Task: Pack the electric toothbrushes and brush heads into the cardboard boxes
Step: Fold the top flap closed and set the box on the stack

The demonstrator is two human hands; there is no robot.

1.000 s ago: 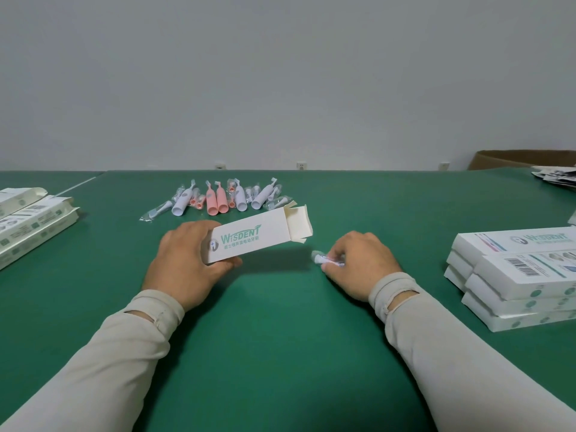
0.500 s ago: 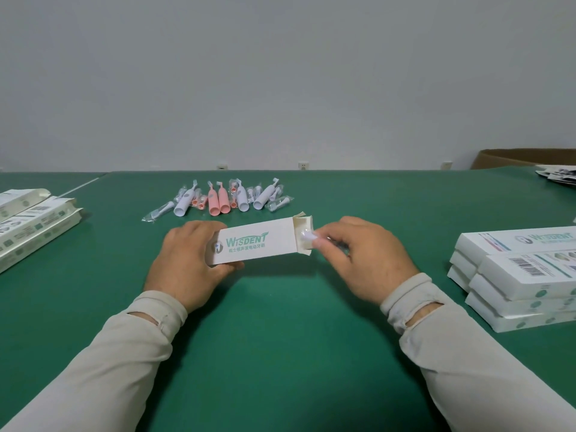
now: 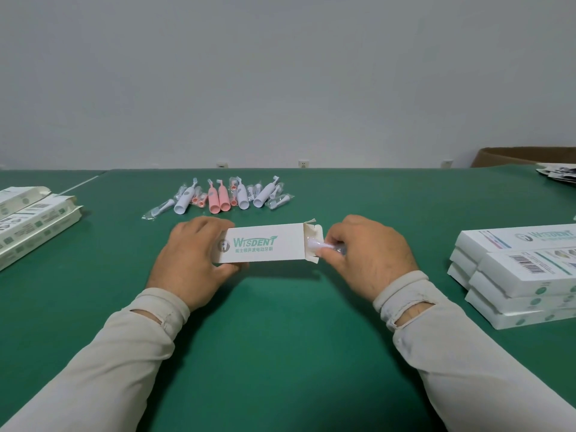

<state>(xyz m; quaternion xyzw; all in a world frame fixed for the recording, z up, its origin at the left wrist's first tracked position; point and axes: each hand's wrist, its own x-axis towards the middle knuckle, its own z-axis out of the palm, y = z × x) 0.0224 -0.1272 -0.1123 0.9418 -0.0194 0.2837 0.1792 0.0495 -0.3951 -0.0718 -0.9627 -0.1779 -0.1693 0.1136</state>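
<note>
Here the right hand (image 3: pixel 371 254) has its grip closed in a pinch, thumb and fingers curled round a small plastic-wrapped white brush head (image 3: pixel 322 246), whose tip sits at the open right end of a long white cardboard box with green "WISDENT" lettering (image 3: pixel 265 246). The end flaps of that box stand open around the tip. The left hand (image 3: pixel 193 257) has its grip wrapped around the box's left end, fingers over the top edge and thumb underneath, holding it level just above the green table (image 3: pixel 280 338).

Behind the box, near the far edge of the table, lies a loose row of white and pink electric toothbrushes (image 3: pixel 218 199) mixed with wrapped spare brush heads (image 3: pixel 280 202). At the right, a stack of closed white printed boxes (image 3: pixel 517 275) rests on the table, one showing a barcode. At the left edge, several more long boxes with open ends (image 3: pixel 34 222) lie side by side. A brown cardboard carton (image 3: pixel 526 155) shows at the far right, beside a small pile of printed leaflets (image 3: pixel 558 176).
</note>
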